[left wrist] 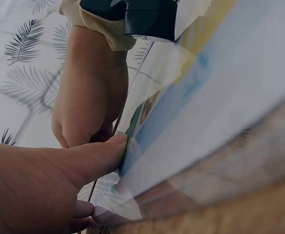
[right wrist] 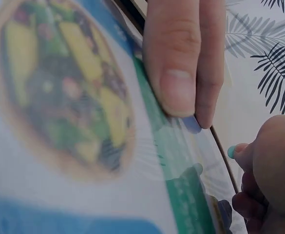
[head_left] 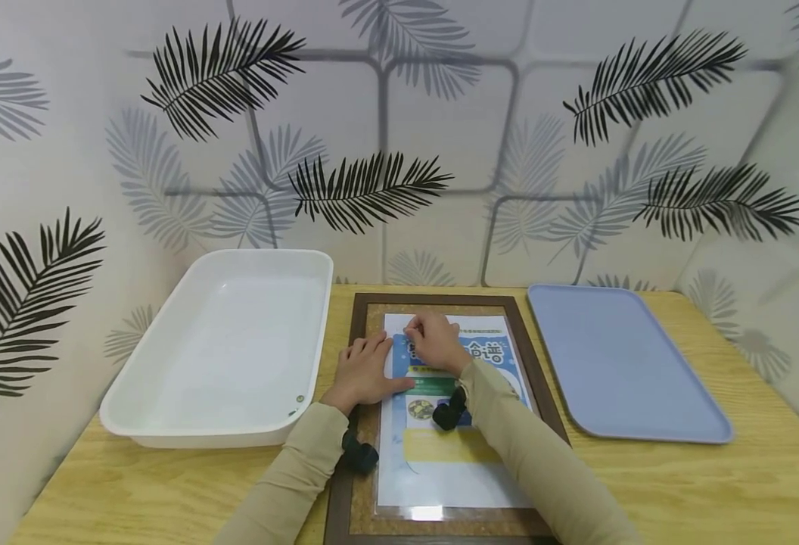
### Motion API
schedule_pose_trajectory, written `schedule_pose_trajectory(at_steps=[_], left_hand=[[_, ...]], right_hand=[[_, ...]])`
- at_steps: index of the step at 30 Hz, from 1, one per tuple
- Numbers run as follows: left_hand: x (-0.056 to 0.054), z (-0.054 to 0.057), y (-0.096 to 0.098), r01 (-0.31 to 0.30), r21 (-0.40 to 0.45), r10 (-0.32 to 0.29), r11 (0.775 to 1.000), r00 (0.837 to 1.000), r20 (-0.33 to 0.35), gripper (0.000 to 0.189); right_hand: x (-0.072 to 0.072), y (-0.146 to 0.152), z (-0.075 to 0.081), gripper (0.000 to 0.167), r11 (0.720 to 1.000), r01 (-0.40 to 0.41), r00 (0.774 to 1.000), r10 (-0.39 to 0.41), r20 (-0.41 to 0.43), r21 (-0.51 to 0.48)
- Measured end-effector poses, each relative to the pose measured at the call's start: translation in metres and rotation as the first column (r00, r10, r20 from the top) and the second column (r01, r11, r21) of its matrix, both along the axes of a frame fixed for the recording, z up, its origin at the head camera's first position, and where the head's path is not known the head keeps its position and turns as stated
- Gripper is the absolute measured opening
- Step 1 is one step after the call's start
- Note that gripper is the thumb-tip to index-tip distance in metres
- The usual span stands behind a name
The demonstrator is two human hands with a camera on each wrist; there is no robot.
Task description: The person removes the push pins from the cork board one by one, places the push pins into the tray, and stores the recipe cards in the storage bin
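A laminated poster (head_left: 454, 484) with blue, green and yellow print lies on a brown-framed cork board (head_left: 365, 484). My left hand (head_left: 365, 372) rests spread on the poster's left side, the thumb pointing right; the left wrist view shows that thumb (left wrist: 103, 158) pressing on the glossy sheet. Over the upper part of the poster, my right hand (head_left: 435, 342) has its fingers curled. It pinches a small teal push pin (right wrist: 231, 151) at its fingertips in the right wrist view. The pin's point is hidden.
To the left stands a deep white tray (head_left: 216, 430) with a small green thing (head_left: 300, 398) near its front right corner. A flat blue-lavender tray (head_left: 631, 363) lies on the right. Behind the wooden table (head_left: 747, 492) rises a leaf-patterned backdrop (head_left: 440, 250).
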State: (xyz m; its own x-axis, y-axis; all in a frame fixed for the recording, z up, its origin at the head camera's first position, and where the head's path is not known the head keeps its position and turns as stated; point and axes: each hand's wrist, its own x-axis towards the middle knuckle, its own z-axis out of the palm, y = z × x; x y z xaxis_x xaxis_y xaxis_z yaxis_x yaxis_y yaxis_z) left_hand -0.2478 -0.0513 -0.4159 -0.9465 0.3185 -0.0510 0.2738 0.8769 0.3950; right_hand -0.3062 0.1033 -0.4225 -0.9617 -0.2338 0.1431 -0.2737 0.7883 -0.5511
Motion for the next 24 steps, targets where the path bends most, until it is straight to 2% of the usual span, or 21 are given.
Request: schedule_pose_trajectory(at_steps=[5,16,24], left_hand=[[0.001,0.001,-0.001,-0.003,-0.001,0.003,1.000,1.000,0.002,0.083],[-0.001,-0.008,-0.001,-0.018,0.018,0.018,1.000,1.000,0.000,0.084],[0.001,-0.001,0.001,-0.017,0.014,0.017,1.000,1.000,0.003,0.084]], right_hand=[[0.004,0.005,0.001,0.012,0.999,0.025,1.000,-0.025,0.010,0.027],[0.010,0.017,0.003,0.013,0.999,0.045,0.998,-0.046,0.043,0.022],[0.014,0.035,0.005,0.013,0.998,0.062,0.998,-0.061,0.031,-0.016]])
